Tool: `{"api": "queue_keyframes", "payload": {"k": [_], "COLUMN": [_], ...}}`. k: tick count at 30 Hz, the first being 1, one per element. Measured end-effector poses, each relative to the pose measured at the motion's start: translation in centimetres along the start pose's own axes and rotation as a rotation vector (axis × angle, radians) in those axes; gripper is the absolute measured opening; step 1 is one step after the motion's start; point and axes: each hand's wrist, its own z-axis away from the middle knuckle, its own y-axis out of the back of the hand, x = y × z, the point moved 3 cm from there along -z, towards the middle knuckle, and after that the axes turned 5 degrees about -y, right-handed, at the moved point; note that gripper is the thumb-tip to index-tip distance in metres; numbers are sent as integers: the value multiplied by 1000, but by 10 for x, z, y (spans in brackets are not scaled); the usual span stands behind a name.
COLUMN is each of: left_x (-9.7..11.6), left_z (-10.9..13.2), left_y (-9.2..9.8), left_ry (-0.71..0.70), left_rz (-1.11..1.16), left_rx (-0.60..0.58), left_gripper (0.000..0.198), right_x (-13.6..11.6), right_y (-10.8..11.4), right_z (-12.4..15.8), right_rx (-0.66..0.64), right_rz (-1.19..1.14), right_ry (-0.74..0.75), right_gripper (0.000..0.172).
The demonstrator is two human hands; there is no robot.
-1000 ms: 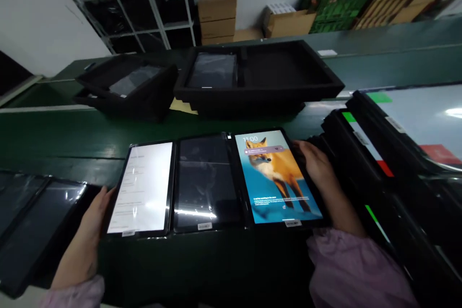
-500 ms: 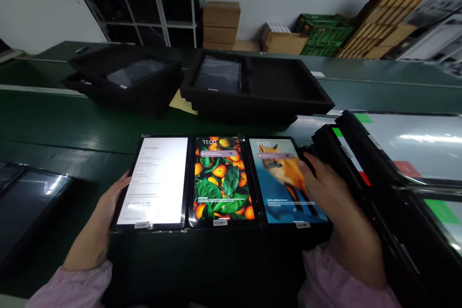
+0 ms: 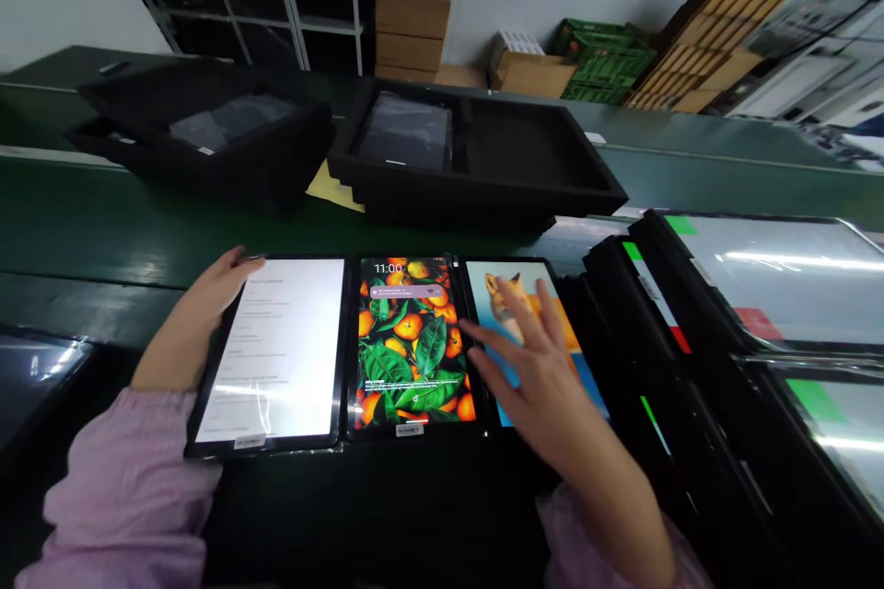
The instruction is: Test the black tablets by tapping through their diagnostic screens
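Three black-framed tablets lie edge to edge in the lower centre of the frame on the dark green tabletop (image 3: 103, 239): a tablet with a white text screen (image 3: 276, 359), a tablet with an orange-and-leaf wallpaper (image 3: 411, 340), and a tablet with a fox wallpaper (image 3: 507, 281). My left hand (image 3: 207, 294) lies over the upper left corner of the white-screen tablet, fingers curved across its edge; I cannot tell whether it has real hold. My right hand (image 3: 539, 368) is wide open, fingers spread above the fox screen, holding nothing, though I cannot tell if my fingertips touch the glass.

At upper centre, a black foam tray (image 3: 470, 202) holds a dark tablet (image 3: 404, 133); a second black foam tray (image 3: 262, 175) sits at upper left. Black trays with glossy covered panels (image 3: 653, 230) crowd the right side, just beside the fox tablet.

With the frames this tight, a careless sweep of my right hand could knock tablets together and chip an edge, or a stray touch could register on a screen. Sliding the fox tablet rightward could catch it on those trays.
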Motion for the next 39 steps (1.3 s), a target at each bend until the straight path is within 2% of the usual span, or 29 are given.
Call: {"api": "queue_keyframes", "payload": {"k": [3, 5, 8, 10, 15, 18, 20, 23, 26, 29, 32, 35, 39], "left_x": [11, 8, -7, -16, -31, -38, -40, -36, -27, -20, -18, -20, -23], "left_z": [-11, -12, -5, 3, 15, 16, 18, 25, 32, 35, 36, 38, 39], "left_y": [7, 15, 33, 47, 69, 67, 61, 49, 39, 36, 36, 38, 43], "left_ry": [40, 33, 43, 45, 38, -38, -97, -165, -183, -157, -111, -46, -35], "left_rz": [255, 247, 109, -3, -395, -472, -501, -504, -484, -466, -490, -524, -515], "left_rx": [58, 21, -16, -58, -200, -282, -340, -448, -517, -499, -439, -400, -386], "left_gripper": [73, 70, 73, 78, 89, 104, 113, 127, 134, 128, 114, 106, 102], "right_x": [-24, -23, -10, -6, -15, -25, -31, -36, -41, -56, -88, -126, -159], "right_y": [-14, -24, -28, -23, -9, -10, -10, -6, 0, -4, -23, -47, -69], "right_z": [6, 1, -12, -17, -14, -8, -3, 7, 16, 23, 29, 36, 39], "right_rx": [-164, -143, -10, 51, 94, 40, -54, -236, -310, -314, -315, -441, -549], "right_rz": [10, 45, 88, 76, 7, -29, -85, -210, -260, -254, -237, -234, -166], "right_ry": [64, 27, -41, -33, 39, 56, 31, -65, -93, 1, 180, 343, 428], "right_gripper": [38, 37, 39, 42, 38, 37, 37, 38, 37, 36, 37, 35, 36]}}
